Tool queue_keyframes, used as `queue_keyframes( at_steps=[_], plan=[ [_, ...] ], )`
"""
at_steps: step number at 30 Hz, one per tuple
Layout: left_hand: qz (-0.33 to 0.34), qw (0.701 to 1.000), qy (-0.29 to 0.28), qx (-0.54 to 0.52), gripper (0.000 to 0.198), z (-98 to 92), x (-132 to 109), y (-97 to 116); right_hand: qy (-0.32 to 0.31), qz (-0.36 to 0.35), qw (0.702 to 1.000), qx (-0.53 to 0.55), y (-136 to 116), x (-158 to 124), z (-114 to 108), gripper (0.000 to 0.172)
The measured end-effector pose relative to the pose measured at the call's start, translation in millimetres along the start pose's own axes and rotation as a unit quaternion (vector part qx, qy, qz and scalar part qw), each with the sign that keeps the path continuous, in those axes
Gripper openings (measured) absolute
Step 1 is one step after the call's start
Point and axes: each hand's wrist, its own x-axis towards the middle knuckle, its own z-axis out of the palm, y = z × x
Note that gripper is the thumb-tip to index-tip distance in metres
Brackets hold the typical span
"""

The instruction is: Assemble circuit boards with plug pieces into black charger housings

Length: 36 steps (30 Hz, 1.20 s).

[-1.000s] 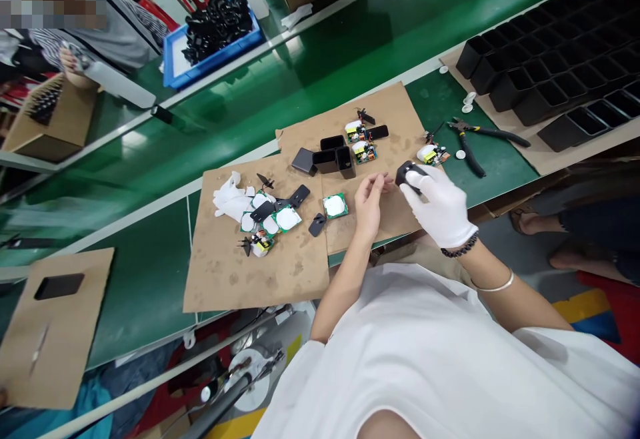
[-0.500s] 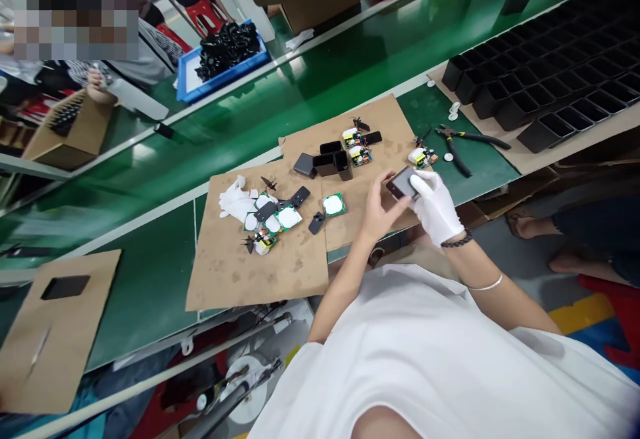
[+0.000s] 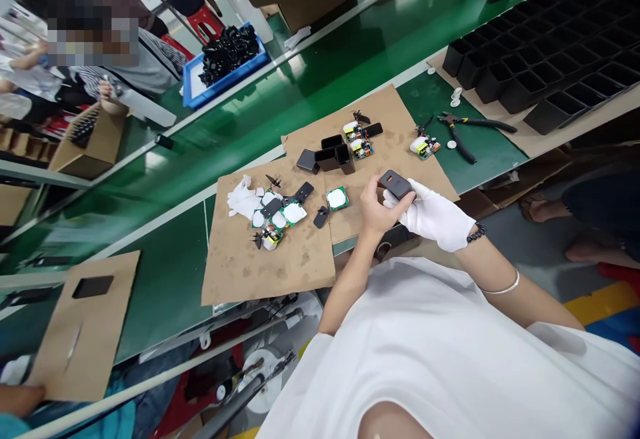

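A black plastic case (image 3: 397,184) with a small orange-lined slot in its end face is held between both hands, above the bench's front edge. My bare left hand (image 3: 379,207) grips it from the left, thumb across its near side. My right hand (image 3: 431,215), in a white glove, holds it from the right and below. On the cardboard (image 3: 270,272) lie a green board with a white pad (image 3: 337,198), several black cases (image 3: 327,157) and circuit boards with yellow parts (image 3: 361,148). Another such board (image 3: 424,147) sits behind my right hand.
Black-and-yellow pliers (image 3: 463,133) lie at the right, before rows of open black cases (image 3: 560,111). A white glove (image 3: 243,197) rests at left. Across the green conveyor stands a blue tray (image 3: 227,79). Other people are at upper left; a person's hand touches the lower-left cardboard (image 3: 95,332).
The held case has been turned, so its slotted end now shows. My right hand has shifted lower beneath it. The whole view has moved slightly, and a person's hand has come into sight at lower left.
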Motion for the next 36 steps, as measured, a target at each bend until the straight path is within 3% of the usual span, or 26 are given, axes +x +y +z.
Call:
queue_keyframes(
  at_steps=[5, 12, 15, 17, 20, 23, 28, 31, 33, 36],
  plan=[
    [-0.002, 1.000, 0.005, 0.001, 0.038, -1.1, 1, 4, -0.015, 0.011, 0.999, 0.030, 1, 0, 0, 0.031],
    [-0.027, 0.999, 0.015, -0.014, 0.040, -0.2, 2, 2, 0.027, -0.005, 0.999, 0.037, 1, 15, -4, 0.033],
    [-0.037, 0.998, 0.027, -0.041, 0.040, 0.4, 1, 1, 0.042, -0.035, 0.998, 0.013, 4, 20, -8, 0.031],
    [-0.043, 0.994, 0.029, -0.094, 0.043, 0.9, 2, 0, 0.060, -0.091, 0.994, -0.020, 8, 23, -11, 0.024],
    [-0.080, 0.974, 0.019, -0.211, 0.052, 1.3, 3, -2, 0.046, -0.235, 0.965, -0.106, 12, 28, -18, 0.015],
    [-0.135, 0.938, 0.013, -0.320, 0.059, 0.1, 5, -1, 0.039, -0.351, 0.913, -0.205, 12, 32, -22, 0.031],
    [-0.294, 0.841, -0.037, -0.454, 0.045, -5.4, 12, 3, 0.040, -0.443, 0.843, -0.304, 8, 34, -21, 0.044],
    [-0.329, 0.795, -0.051, -0.507, 0.038, -6.0, 16, 2, 0.038, -0.461, 0.824, -0.327, 7, 34, -17, 0.040],
    [-0.331, 0.790, -0.040, -0.515, 0.035, -4.8, 18, 0, 0.046, -0.466, 0.812, -0.348, 8, 33, -16, 0.037],
    [-0.307, 0.827, -0.014, -0.470, 0.040, -5.0, 16, -1, 0.052, -0.426, 0.804, -0.411, 9, 32, -18, 0.059]
  ],
)
